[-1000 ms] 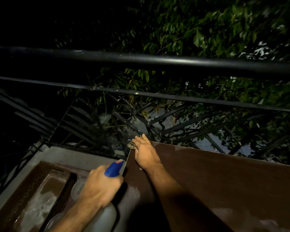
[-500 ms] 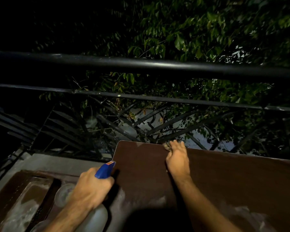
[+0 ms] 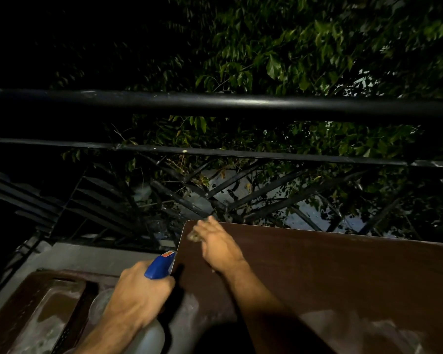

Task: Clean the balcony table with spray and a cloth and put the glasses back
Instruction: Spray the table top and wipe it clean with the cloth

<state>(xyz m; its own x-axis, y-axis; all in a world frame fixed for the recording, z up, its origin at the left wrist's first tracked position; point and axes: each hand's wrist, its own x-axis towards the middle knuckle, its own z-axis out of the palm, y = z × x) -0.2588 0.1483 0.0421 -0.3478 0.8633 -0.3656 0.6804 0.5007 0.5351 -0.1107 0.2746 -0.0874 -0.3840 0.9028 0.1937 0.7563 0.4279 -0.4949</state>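
Now wiping at far-left corner of dark brown laminate balcony table [image 3: 317, 272]. Right hand [image 3: 219, 247] blurred, pressing small greyish crumpled cloth [image 3: 195, 236] right at the rounded corner, just short of black metal railing [image 3: 241, 104]; cloth mostly hidden under fingers, so unclear whether pinched or just pushed flat. Left hand [image 3: 138, 295] wrapped tight around translucent white spray bottle with blue trigger head [image 3: 161, 264], nozzle just beside table's left edge. Clear glasses [image 3: 99, 302] parked below left hand on brown stool-like surface [image 3: 36, 310], partly hidden. Risks, judged: cloth swept past corner, slipping off and dropping through railing gaps; bottle bottom or left forearm knocking glasses, sitting very close under it; dim light, hazy smears near front edge easily missed; trigger squeezed by accident, spraying off-table.
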